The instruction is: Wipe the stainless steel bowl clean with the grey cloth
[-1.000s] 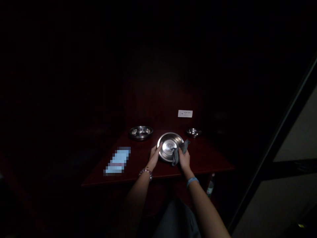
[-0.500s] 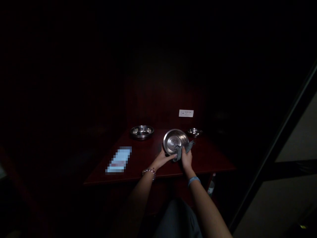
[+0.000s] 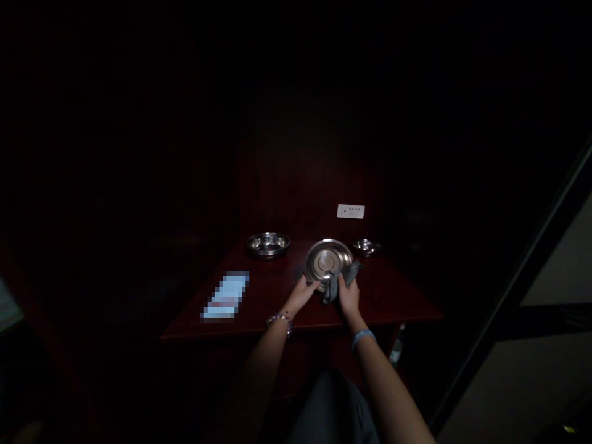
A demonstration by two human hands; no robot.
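A round steel bowl (image 3: 326, 260) is held up, tilted, above the dark red table (image 3: 282, 308). My left hand (image 3: 300, 296) grips its lower left rim, thumb on the near side. At the lower right rim my right hand (image 3: 348, 298) clasps a grey cloth (image 3: 331, 288) against the bowl; the cloth's end sticks out to the right. Behind and to the left, a wide steel bowl (image 3: 268, 245) rests on the table. A smaller steel bowl (image 3: 367, 248) lies at the back right.
A pixelated bright flat object (image 3: 226, 296) lies on the table's left part. A white socket panel (image 3: 350, 211) is on the back wall. Below the table's right front edge stands a bottle (image 3: 396, 348). Much of the surroundings is dark.
The held bowl has turned in my hands, so it now shows a differently shaped face with a ring at its centre. My left thumb has drawn back from the cloth. The view has shifted slightly.
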